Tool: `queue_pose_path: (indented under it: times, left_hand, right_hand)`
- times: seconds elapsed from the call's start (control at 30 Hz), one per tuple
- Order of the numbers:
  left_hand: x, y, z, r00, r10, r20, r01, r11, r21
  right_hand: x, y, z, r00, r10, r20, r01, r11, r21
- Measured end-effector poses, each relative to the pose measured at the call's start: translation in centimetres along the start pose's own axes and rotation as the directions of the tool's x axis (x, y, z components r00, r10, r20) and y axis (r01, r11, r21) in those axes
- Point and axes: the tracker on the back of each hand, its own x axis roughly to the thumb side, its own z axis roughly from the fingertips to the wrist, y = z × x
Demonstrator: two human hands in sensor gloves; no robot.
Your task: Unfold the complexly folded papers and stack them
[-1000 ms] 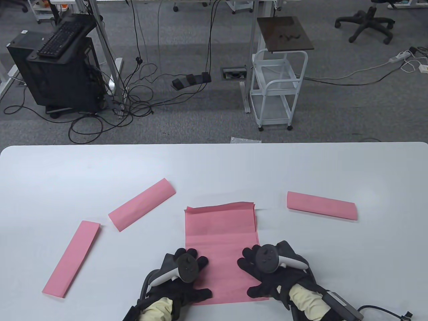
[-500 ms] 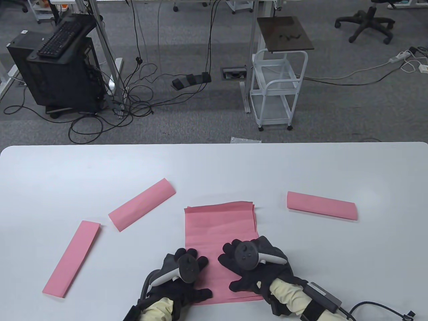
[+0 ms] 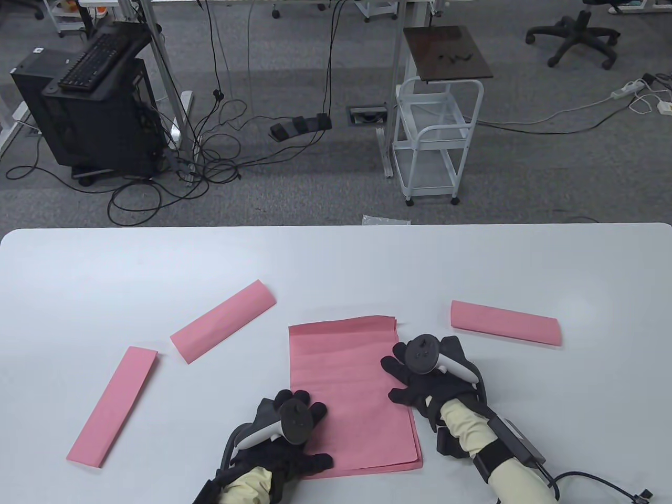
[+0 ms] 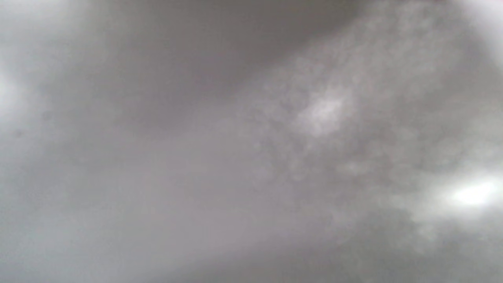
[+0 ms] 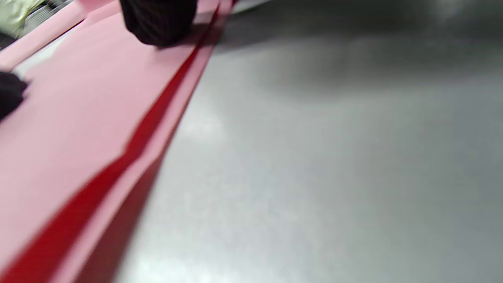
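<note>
A stack of unfolded pink sheets (image 3: 346,383) lies flat at the table's front middle. My left hand (image 3: 294,420) rests flat on its lower left corner, fingers spread. My right hand (image 3: 415,373) presses flat on the stack's right edge, fingers spread; in the right wrist view the pink sheets (image 5: 78,118) and a gloved fingertip (image 5: 157,23) show. Three folded pink papers lie around: one (image 3: 223,320) left of the stack, one (image 3: 113,407) at the far left, one (image 3: 505,322) to the right. The left wrist view is a grey blur.
The white table (image 3: 336,262) stretches bare behind the papers. Beyond its far edge stand a white cart (image 3: 438,142), a black computer stand (image 3: 89,100) and floor cables.
My right hand slid from the stack's lower right, across its middle, then up to its right edge. The sheet's raised far part now lies flatter. My left hand stayed put.
</note>
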Motion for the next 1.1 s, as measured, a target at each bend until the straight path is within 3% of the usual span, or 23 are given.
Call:
queue_pose_path:
  times: [0.17,0.23,0.37,0.47,0.57,0.67,0.8,0.97,1.03,1.1]
  left_hand:
    - [0.0,0.0,0.0,1.0,0.0,0.0,0.0,1.0,-0.001]
    - [0.0,0.0,0.0,1.0,0.0,-0.001,0.0,1.0,0.0]
    - [0.1,0.0,0.0,1.0,-0.001,-0.004,0.001,1.0,0.004]
    - [0.1,0.0,0.0,1.0,0.0,-0.002,0.0,1.0,0.004]
    - [0.1,0.0,0.0,1.0,0.001,-0.001,-0.001,1.0,0.004]
    - [0.1,0.0,0.0,1.0,0.002,-0.001,-0.002,1.0,0.005]
    - [0.1,0.0,0.0,1.0,0.004,0.001,-0.004,1.0,0.004]
    - [0.0,0.0,0.0,1.0,0.004,-0.001,-0.004,1.0,0.002]
    - [0.0,0.0,0.0,1.0,0.005,-0.002,-0.005,1.0,0.001]
    - [0.0,0.0,0.0,1.0,0.006,-0.001,-0.006,1.0,0.001]
  right_hand:
    - [4.5,1.8,-0.5,0.979,0.063,0.196,-0.092,0.985,0.144]
    - [5.3,1.7,-1.6,0.976,0.089,0.197,-0.118,0.983,0.14]
    - [4.8,0.8,-4.4,0.989,0.011,0.148,-0.045,0.972,0.232]
    - [3.8,-0.7,-6.3,0.996,-0.017,0.082,0.002,0.983,0.186]
    - [2.0,-2.3,-8.2,0.988,-0.147,-0.046,0.152,0.98,0.128]
    - [0.3,-3.7,-9.1,0.958,-0.235,-0.161,0.249,0.966,0.07]
    - [-0.2,-4.2,-9.5,0.938,-0.279,-0.208,0.294,0.955,0.045]
    - [0.1,-4.4,-9.3,0.93,-0.317,-0.184,0.328,0.944,0.034]
    - [0.6,-4.4,-8.2,0.924,-0.366,-0.109,0.371,0.928,0.026]
    - [1.3,-4.5,-6.1,0.953,-0.3,0.033,0.301,0.952,-0.051]
